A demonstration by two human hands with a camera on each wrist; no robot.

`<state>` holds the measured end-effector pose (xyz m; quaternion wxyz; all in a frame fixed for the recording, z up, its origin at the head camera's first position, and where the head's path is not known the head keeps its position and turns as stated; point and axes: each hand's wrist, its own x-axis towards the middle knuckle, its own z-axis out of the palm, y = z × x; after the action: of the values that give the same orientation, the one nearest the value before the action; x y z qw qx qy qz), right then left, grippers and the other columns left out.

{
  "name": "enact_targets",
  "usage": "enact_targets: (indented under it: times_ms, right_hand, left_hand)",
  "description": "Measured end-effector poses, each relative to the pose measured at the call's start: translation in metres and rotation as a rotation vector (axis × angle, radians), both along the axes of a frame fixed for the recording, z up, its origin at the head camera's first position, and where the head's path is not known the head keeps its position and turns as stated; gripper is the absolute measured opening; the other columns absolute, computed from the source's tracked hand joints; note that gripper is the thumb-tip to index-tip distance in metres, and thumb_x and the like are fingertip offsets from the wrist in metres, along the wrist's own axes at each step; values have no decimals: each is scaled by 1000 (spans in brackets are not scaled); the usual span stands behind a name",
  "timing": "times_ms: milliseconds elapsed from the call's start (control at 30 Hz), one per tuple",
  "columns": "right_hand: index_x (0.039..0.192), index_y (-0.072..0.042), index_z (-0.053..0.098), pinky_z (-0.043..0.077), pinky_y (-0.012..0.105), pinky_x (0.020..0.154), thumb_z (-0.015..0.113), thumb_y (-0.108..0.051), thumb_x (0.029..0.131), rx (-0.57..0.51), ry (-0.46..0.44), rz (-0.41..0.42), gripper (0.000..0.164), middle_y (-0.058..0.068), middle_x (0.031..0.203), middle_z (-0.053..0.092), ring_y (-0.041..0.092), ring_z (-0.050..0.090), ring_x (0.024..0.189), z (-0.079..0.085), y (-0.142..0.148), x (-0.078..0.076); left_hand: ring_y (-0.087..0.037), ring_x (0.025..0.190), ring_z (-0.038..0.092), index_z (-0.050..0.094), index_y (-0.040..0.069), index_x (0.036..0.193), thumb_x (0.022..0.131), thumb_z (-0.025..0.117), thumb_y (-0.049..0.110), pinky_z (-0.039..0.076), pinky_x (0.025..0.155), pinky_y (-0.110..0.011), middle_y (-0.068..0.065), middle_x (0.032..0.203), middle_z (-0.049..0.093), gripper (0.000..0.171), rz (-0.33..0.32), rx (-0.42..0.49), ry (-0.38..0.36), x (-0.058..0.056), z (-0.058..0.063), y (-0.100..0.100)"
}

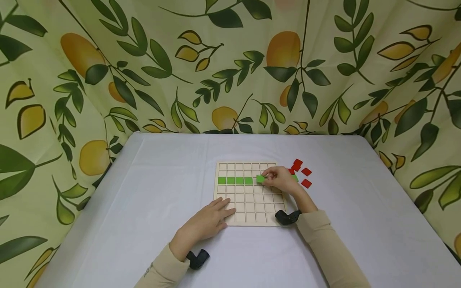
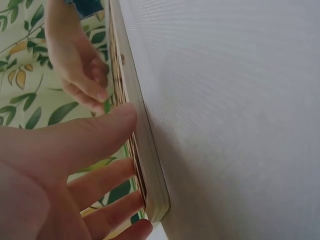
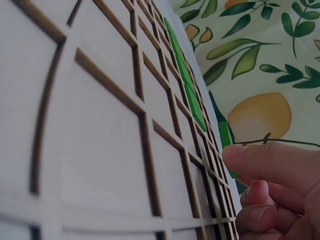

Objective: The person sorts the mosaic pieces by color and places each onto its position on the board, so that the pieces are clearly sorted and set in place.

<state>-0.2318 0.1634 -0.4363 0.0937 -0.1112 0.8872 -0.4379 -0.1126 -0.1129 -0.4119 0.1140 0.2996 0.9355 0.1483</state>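
Note:
A pale wooden grid board [image 1: 259,207] lies on the table, with several green square tiles [image 1: 239,181] set side by side in one row from its left edge. My right hand [image 1: 282,179] pinches another green tile [image 1: 260,179] between thumb and fingers, just right of that row. In the right wrist view, the pinched tile [image 3: 226,135] is tilted and held above the board. My left hand [image 1: 206,221] rests at the board's lower left corner, fingers spread over the grid. From the left wrist, its thumb [image 2: 107,127] shows against the board's side edge.
Several red tiles [image 1: 306,183] lie scattered beyond the board's right edge. A green tile [image 1: 295,177] is partly hidden by my right wrist. White cloth [image 1: 162,172] covers the table, and a leaf-and-fruit patterned curtain [image 1: 230,72] hangs behind and at both sides.

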Motion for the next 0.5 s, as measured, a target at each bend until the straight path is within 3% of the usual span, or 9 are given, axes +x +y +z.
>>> enact_targets:
  times_ms: [500]
  right_hand:
    - [101,3,69,34,20,56,77,-6,79,34,-27,-37,25,-1,66,47,14,43,64,-1,-10,-1]
  left_hand:
    - [-37,144,36,55,15,137,94,60,17,40,115,-48,-14,153,41,43,3,-12,21,2,-3,0]
